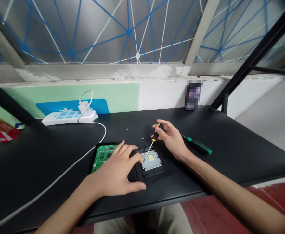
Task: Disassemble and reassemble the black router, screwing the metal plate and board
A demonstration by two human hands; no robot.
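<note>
My right hand grips a yellow-and-black screwdriver, its shaft slanting down to the left edge of a silver plate. The plate sits in a black casing. Spread over the left part of the casing is my left hand, its index fingertip beside the screwdriver's tip and its thumb apart, near the front. A green circuit board in a black frame lies partly under that hand's fingers.
Behind my right hand lies a green-and-black screwdriver. Two small screws rest on the black table. A white power strip with a cable and a red packet are at left.
</note>
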